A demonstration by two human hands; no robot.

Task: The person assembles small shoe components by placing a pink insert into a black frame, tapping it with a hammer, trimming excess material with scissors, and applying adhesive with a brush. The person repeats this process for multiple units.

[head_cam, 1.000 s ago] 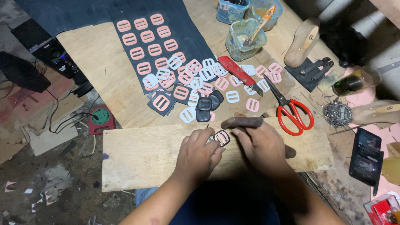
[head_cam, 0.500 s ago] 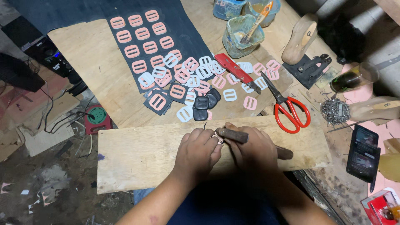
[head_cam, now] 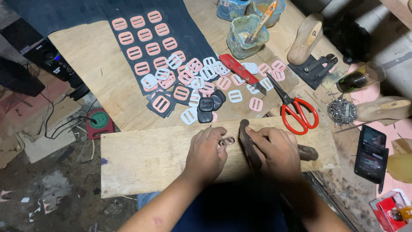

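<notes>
My left hand [head_cam: 207, 151] presses down on a small dark buckle-shaped piece [head_cam: 226, 141] lying on a long wooden board [head_cam: 146, 157]. My right hand [head_cam: 274, 151] grips a dark wooden-handled tool [head_cam: 249, 148], whose head stands right beside the piece and whose handle end sticks out to the right. Beyond the board lie several pink and white plastic buckles [head_cam: 189, 75], some laid in rows on a dark blue sheet [head_cam: 141, 47], with a few black buckles [head_cam: 210, 105] near the board's far edge.
Red-handled scissors [head_cam: 296, 109] and a red utility knife [head_cam: 238, 68] lie past the board. Glue pots with a brush [head_cam: 246, 38] stand at the back. A wooden shoe last [head_cam: 305, 38], a pile of small nails [head_cam: 342, 112] and a phone [head_cam: 371, 150] sit on the right.
The pink buckle under my hands has given way to a dark piece. My right hand has turned the tool from lying across the board to standing upright beside the piece.
</notes>
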